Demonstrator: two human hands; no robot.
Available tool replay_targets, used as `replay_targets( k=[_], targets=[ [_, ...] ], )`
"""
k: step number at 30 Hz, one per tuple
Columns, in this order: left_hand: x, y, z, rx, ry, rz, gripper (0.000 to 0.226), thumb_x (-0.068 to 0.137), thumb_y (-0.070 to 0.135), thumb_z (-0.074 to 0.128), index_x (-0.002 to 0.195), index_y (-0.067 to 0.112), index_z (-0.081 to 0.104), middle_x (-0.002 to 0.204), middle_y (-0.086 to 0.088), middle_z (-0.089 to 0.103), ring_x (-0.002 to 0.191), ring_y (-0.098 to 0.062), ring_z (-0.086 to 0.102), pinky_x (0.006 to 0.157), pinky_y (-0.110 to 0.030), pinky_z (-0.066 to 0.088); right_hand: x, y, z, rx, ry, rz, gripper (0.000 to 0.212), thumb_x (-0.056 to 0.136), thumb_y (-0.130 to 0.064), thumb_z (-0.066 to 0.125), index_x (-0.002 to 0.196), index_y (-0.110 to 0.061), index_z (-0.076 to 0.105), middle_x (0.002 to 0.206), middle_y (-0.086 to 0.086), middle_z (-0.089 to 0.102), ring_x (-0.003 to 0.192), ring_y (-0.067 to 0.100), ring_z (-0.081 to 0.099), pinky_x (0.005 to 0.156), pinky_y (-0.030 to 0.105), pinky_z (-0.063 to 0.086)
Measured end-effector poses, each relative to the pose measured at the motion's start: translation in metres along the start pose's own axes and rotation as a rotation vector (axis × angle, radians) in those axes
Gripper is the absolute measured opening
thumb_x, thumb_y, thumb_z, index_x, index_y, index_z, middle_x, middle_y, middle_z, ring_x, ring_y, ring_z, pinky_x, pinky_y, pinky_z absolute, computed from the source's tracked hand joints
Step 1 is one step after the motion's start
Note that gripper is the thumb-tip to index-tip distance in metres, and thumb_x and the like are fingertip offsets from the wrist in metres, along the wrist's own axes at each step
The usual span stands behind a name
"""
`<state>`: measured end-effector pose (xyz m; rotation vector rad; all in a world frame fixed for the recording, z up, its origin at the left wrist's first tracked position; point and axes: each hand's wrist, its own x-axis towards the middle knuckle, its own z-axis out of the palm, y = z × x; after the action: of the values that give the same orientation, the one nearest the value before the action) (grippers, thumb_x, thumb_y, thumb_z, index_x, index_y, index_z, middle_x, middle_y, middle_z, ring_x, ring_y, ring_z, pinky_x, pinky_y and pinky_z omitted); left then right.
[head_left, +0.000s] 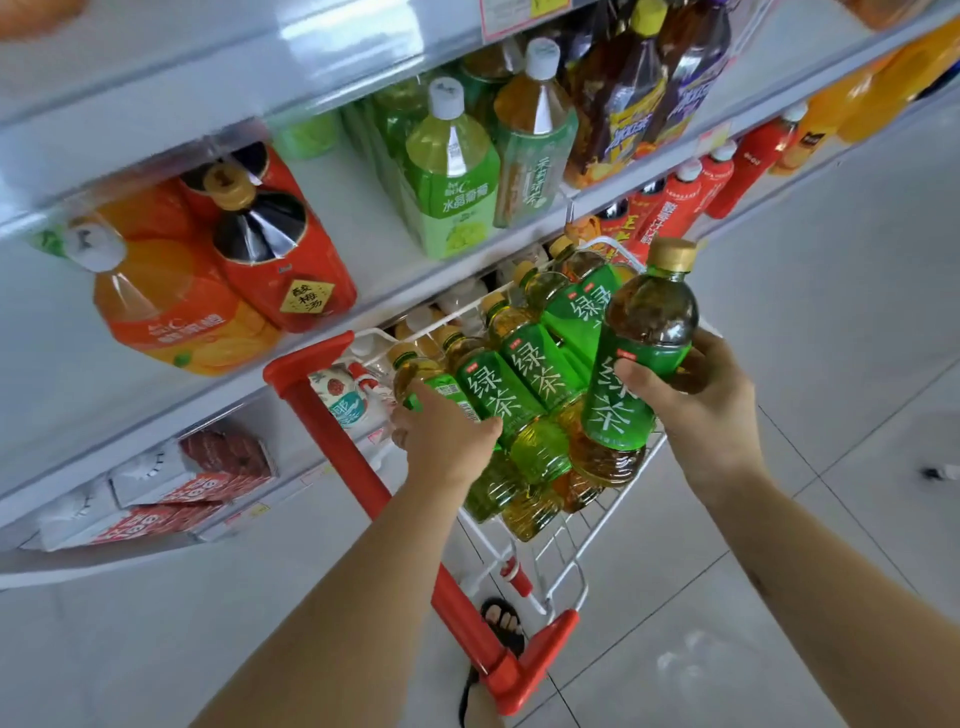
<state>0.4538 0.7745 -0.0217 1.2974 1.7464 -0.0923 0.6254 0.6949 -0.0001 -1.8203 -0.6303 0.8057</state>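
Two hands, each on a bottle. Item 1: green-tea bottle (641, 358), gold cap, nearly upright, raised above the right side of the cart. The right hand (701, 410) grips it at the label, thumb across the front, fingers wrapped behind. Item 2: leftmost cart bottle (418, 371), lying with its cap toward the shelves (374, 228). The left hand (441, 436) curls over its lower body, fingers round the far side. Remaining bottles (524, 374) lie side by side in the white wire cart (569, 551), red handle (358, 467) nearest the person.
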Motion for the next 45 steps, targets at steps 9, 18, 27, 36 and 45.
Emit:
replay_targets(
  k=[9, 18, 27, 36, 45],
  targets=[
    [0.004, -0.008, 0.011, -0.218, 0.139, 0.09, 0.103, 0.078, 0.008, 0.073, 0.15, 0.024, 0.001, 0.148, -0.023, 0.013, 0.084, -0.023, 0.053, 0.064, -0.02, 0.046, -0.012, 0.018, -0.004, 0.034, 0.001, 0.07, 0.078, 0.055, -0.037, 0.083, 0.123, -0.013, 0.053, 0.104, 0.002, 0.069, 0.093, 0.02, 0.067, 0.081, 0.042, 0.056],
    [-0.083, -0.016, -0.056, -0.605, -0.089, 0.247, 0.064, 0.069, 0.009, 0.08, 0.119, 0.03, 0.047, 0.102, 0.006, 0.064, 0.084, -0.006, 0.065, 0.063, -0.021, 0.052, -0.059, -0.059, -0.001, 0.006, -0.153, -0.011, 0.07, 0.059, -0.024, 0.086, 0.121, -0.014, 0.055, 0.101, 0.002, 0.07, 0.091, 0.017, 0.068, 0.082, 0.043, 0.056],
    [-0.208, -0.052, -0.183, -0.684, 0.054, 0.489, 0.07, 0.072, 0.015, 0.079, 0.128, 0.034, 0.041, 0.112, 0.013, 0.059, 0.098, 0.0, 0.058, 0.078, -0.025, 0.054, -0.155, -0.204, 0.043, 0.063, -0.442, -0.242, 0.065, 0.05, -0.038, 0.085, 0.109, -0.025, 0.06, 0.096, -0.003, 0.071, 0.089, 0.01, 0.068, 0.068, 0.021, 0.054],
    [-0.243, -0.126, -0.296, -0.677, 0.465, 0.649, 0.076, 0.07, 0.009, 0.08, 0.119, 0.045, 0.035, 0.112, 0.025, 0.054, 0.101, 0.006, 0.056, 0.075, -0.01, 0.049, -0.222, -0.279, 0.143, 0.06, -0.646, -0.539, 0.061, 0.065, -0.013, 0.084, 0.119, -0.022, 0.056, 0.108, -0.003, 0.068, 0.098, 0.005, 0.064, 0.086, 0.022, 0.051],
    [-0.183, -0.165, -0.398, -0.428, 0.904, 0.726, 0.065, 0.078, 0.006, 0.074, 0.12, 0.038, 0.038, 0.129, 0.001, 0.053, 0.118, -0.014, 0.05, 0.101, -0.022, 0.039, -0.23, -0.309, 0.259, 0.064, -0.506, -0.872, 0.061, 0.071, -0.005, 0.079, 0.119, -0.019, 0.045, 0.115, -0.007, 0.059, 0.107, 0.008, 0.059, 0.089, 0.035, 0.051]
  ],
)
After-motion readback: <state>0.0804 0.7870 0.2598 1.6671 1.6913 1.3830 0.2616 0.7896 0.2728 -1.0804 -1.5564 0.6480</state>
